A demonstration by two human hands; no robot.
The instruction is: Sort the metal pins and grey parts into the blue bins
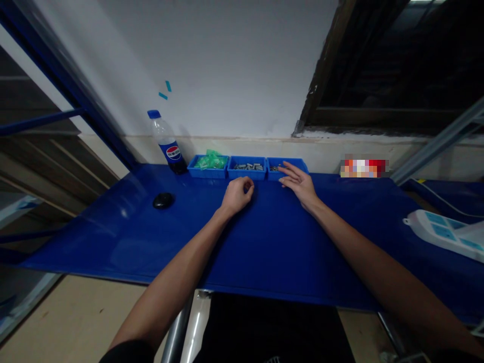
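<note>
Three small blue bins stand in a row at the back of the blue table [242, 237]. The left bin [207, 173] holds green plastic bags [212, 160]; grey metal pieces [248, 166] lie in the middle bin [247, 175]. My left hand [238, 194] is curled closed just in front of the middle bin, and whatever its fingers hold is hidden. Over the front edge of the right bin [300, 164] reaches my right hand [298, 182], its fingers extended and apart, with nothing visible in them. Small metal parts [274, 168] show beside its fingertips, too small to name.
A cola bottle [170, 146] stands left of the bins, with a black computer mouse [163, 200] in front of it. At the right lies a white device with light-blue panels [446, 232]. A blurred red-and-white package [363, 168] sits against the wall.
</note>
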